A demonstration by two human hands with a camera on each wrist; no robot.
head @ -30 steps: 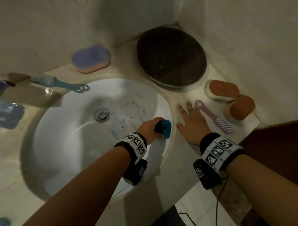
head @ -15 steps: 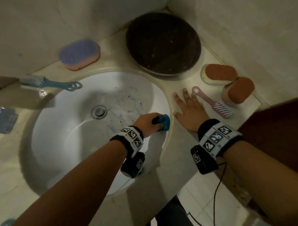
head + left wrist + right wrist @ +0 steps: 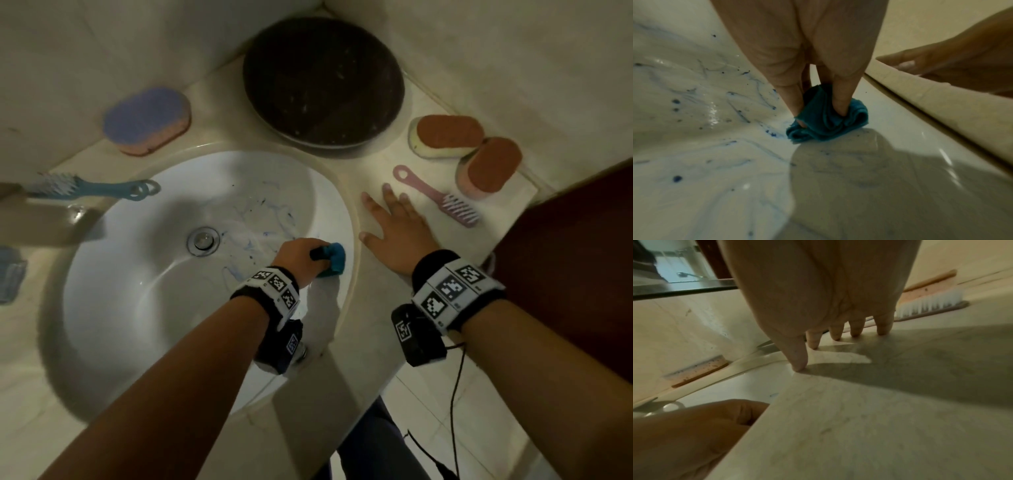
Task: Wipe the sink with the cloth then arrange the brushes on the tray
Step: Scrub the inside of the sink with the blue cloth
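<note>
Blue smears still streak the white ceramic sink [image 3: 137,291] — left hand [image 3: 298,255] clutches the bunched teal cloth [image 3: 334,262], right hand [image 3: 397,233] splayed flat on the counter, brushes unarranged.

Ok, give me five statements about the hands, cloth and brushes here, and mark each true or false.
1. The left hand grips the bunched blue cloth inside the white sink basin. True.
2. The right hand holds the pink plastic brush. False: it rests flat on the counter, the brush beside it.
3. Blue smears remain in the basin. True.
4. The light-blue handled brush lies on the round dark tray. False: it lies on the counter left of the sink.
5. The tray holds no brushes. True.
</note>
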